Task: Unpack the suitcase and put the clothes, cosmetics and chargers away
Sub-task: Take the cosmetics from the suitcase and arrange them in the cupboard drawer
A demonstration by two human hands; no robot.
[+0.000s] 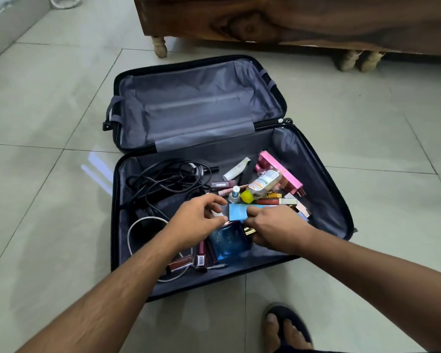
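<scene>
A: Your suitcase [117,225] lies open on the tiled floor [49,123]. Start at the left edge of the near half: the black cables [168,179] are tangled in the far left corner, and a white cable [138,225] loops along the left wall toward the near edge.

B: And my hands?

A: Your left hand [199,220] hovers near the middle with fingers curled and thumb close to them; it may be pinching a small pale item, but I cannot tell. Just below it a blue perfume bottle [228,242] lies by the near edge, with lip gloss tubes [189,261] beside it.

B: The right?

A: Your right hand [275,228] is curled onto a light blue box [239,212], fingers gripping its near edge. Something gold shows under that hand.

B: What might go wrong?

A: I'd judge the perfume bottle is glass; knock it with your wrist while lifting and it may strike the shell. The clear bottle with a yellow cap [262,184] rests on loose tubes near the right side, against a pink box [283,171], so pulling the box could let it roll. The white cable runs under the tubes; it could drag them out.
</scene>
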